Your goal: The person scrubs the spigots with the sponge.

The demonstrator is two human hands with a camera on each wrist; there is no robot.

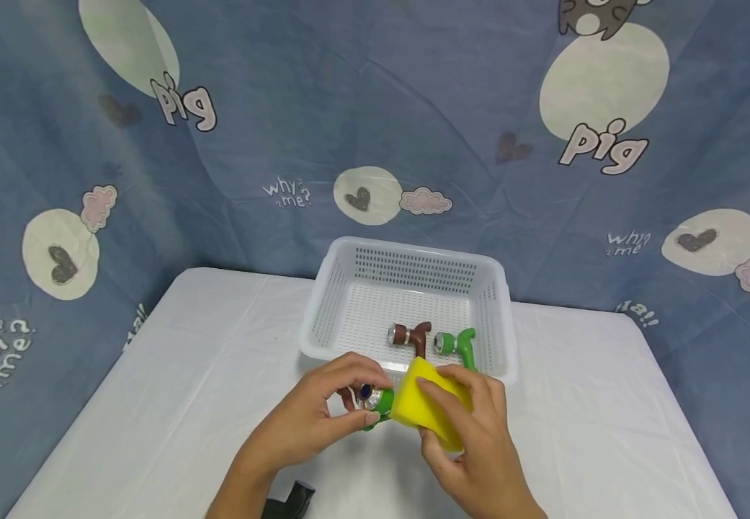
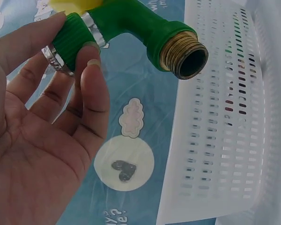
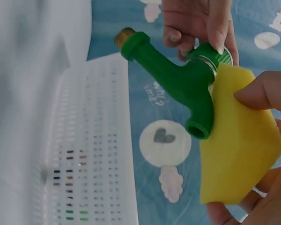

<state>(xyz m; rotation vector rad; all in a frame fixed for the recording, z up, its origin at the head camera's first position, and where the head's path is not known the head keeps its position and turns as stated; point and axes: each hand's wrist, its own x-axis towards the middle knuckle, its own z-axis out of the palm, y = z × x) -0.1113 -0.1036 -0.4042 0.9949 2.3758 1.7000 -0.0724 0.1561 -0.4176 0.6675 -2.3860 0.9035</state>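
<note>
My left hand [image 1: 319,412] pinches a green tap [image 3: 180,82] by its round knob, thumb and fingertips around the ridged green part with silver rings. The tap's brass threaded end [image 2: 186,55] points away from that hand. A yellow sponge [image 1: 428,405] is gripped by my right hand [image 1: 483,436], thumb on one side and fingers on the other. In the right wrist view the sponge [image 3: 241,140] lies against the tap beside its spout. From the head camera, the sponge and left fingers hide much of the tap.
Just beyond the hands stands a white perforated basket [image 1: 407,252]. Inside it lie a brown tap [image 1: 418,336] and another green tap [image 1: 464,346]. A black pipe-like piece [image 1: 293,499] rests by my left forearm, partly hidden. A blue patterned cloth [image 1: 375,94] hangs behind the white table [image 1: 608,404].
</note>
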